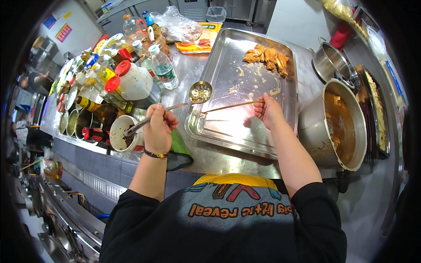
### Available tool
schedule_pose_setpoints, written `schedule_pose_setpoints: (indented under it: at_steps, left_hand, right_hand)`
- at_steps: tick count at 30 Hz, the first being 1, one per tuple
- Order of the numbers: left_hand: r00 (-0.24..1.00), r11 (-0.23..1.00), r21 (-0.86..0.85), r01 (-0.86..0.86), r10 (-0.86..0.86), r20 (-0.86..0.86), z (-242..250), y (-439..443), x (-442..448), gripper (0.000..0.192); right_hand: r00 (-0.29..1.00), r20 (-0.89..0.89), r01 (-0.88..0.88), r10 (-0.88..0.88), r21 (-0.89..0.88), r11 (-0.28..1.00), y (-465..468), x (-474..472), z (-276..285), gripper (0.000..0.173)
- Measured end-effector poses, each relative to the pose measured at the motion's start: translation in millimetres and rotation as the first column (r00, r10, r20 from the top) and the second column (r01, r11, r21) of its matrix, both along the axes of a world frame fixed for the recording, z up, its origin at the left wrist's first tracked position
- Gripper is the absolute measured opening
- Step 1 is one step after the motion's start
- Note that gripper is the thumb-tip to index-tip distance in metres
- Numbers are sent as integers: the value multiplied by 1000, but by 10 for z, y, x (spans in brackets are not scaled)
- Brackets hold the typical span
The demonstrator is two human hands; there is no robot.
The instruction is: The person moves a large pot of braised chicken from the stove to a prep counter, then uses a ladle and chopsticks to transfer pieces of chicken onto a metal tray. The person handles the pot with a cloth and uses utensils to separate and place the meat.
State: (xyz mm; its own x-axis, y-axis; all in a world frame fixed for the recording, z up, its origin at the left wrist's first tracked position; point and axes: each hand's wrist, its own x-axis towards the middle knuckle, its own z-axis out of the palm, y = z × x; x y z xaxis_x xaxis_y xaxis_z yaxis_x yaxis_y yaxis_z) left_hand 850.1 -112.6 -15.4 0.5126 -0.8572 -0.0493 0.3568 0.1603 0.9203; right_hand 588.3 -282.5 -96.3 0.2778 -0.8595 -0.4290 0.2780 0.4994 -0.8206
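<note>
My left hand (159, 126) grips the metal handle of a perforated ladle (200, 92). The ladle's bowl hangs by the left edge of a large stainless-steel tray (227, 126). Over the tray, my right hand (270, 111) pinches wooden chopsticks (233, 106) that point left; whether there is one or two is hard to see. Several brown, sauced meat pieces (270, 59) lie together in the tray's far right corner, with drips of sauce nearby. To the right stands a deep metal pot (314, 131) of brown broth (345, 131) with chunks in it.
Bottles and jars crowd the left of the steel table, among them a clear water bottle (165, 70) and a red-lidded tub (135, 80). A white tub (123, 131) sits below my left hand. Behind the broth pot is a smaller pot (330, 62). A plastic bag (177, 24) lies at the back.
</note>
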Motion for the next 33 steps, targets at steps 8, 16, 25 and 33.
schedule_pose_setpoints:
  at_steps: [8, 16, 25, 33]
  left_hand:
    - [999, 999, -28, 20, -21, -29, 94, -139, -44, 16]
    - [994, 989, -98, 107, -110, -23, 181, -425, -299, 11]
    - [928, 905, -219, 365, -372, 13, 464, -617, -1178, 12]
    - [847, 833, -177, 524, -489, 210, 754, -719, -2548, 15]
  right_hand:
    - [977, 123, 189, -173, -133, 973, 289, -593, 830, 24]
    - [882, 234, 471, -408, -410, 781, 968, -1852, 1701, 23]
    - [652, -217, 456, -726, -652, 605, 1211, -3299, 1911, 23]
    - [619, -645, -91, -448, -626, 775, 997, -3769, 1634, 16]
